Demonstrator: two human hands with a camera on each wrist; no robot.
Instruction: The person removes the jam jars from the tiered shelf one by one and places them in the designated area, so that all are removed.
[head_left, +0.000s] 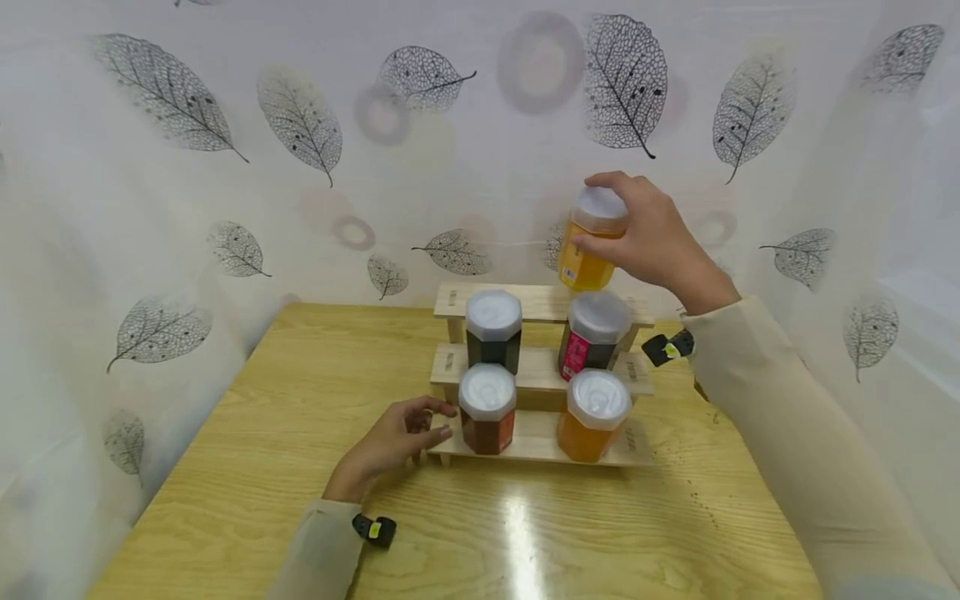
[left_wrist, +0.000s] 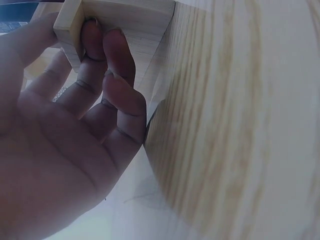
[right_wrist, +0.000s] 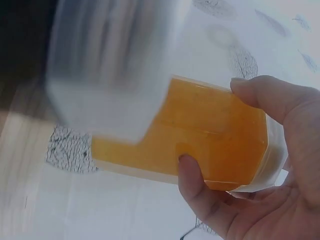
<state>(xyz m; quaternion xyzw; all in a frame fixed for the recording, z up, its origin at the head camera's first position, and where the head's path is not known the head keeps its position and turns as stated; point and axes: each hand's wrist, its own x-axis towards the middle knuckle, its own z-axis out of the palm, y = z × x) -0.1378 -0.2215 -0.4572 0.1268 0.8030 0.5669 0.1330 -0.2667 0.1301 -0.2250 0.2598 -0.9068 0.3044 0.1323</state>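
My right hand (head_left: 648,229) grips a honey-yellow jar (head_left: 585,258) with a white lid, thumb and fingers round its upper part. The jar hangs slightly tilted at the right side of the top step of a three-step wooden rack (head_left: 536,450); whether its base touches the step I cannot tell. In the right wrist view the amber side of the jar (right_wrist: 215,135) shows between thumb and fingers. At the rack's lower left end is my left hand (head_left: 393,437). Its curled fingers (left_wrist: 122,95) hold the end of the wooden board (left_wrist: 125,15), beside a red-brown jar (head_left: 487,429).
On the bottom step, an orange jar (head_left: 588,433) stands at the right. A dark jar (head_left: 493,342) and a dark jar with a pink label (head_left: 588,346) occupy the middle step. The wooden table (head_left: 300,392) meets a leaf-patterned curtain (head_left: 315,233) behind the rack.
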